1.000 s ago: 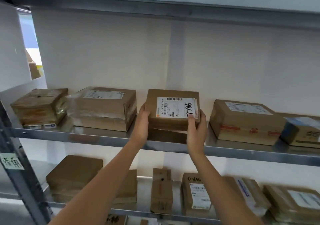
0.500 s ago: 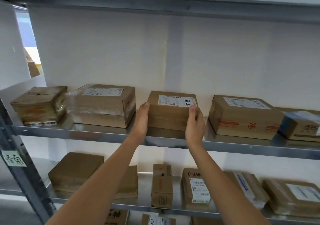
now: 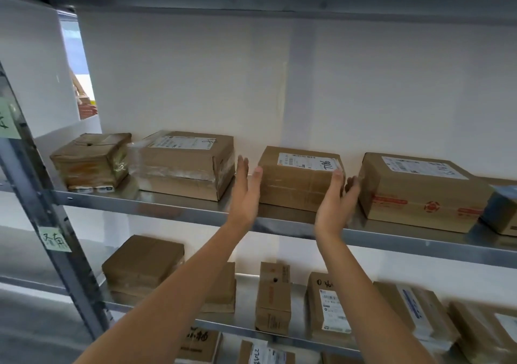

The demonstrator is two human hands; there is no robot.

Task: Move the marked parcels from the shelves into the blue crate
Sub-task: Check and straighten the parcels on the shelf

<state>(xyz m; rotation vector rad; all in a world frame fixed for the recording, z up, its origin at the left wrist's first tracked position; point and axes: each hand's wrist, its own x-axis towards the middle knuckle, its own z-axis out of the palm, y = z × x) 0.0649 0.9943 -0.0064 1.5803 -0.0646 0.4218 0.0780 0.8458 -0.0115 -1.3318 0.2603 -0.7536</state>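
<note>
Both hands spread flat, left hand and right hand flanking the centre-frame parcel: squeeze its sides evenly, then lift level off the shelf.

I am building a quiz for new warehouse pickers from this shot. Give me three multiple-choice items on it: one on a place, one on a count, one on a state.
1. Where does the parcel with the handwritten label sit?
A. on the upper shelf, between two larger boxes
B. on the lower shelf
C. in a crate

2. How many boxes stand left of that parcel on the same shelf?
A. none
B. two
C. four

3. How are the hands?
A. fists closed on the parcel
B. open, fingers spread at its sides
C. hanging down

Answers: 1 A, it rests on the upper shelf between larger cartons. 2 B, the taped carton and the worn box. 3 B, the left hand and right hand are open-palmed beside it.
</note>
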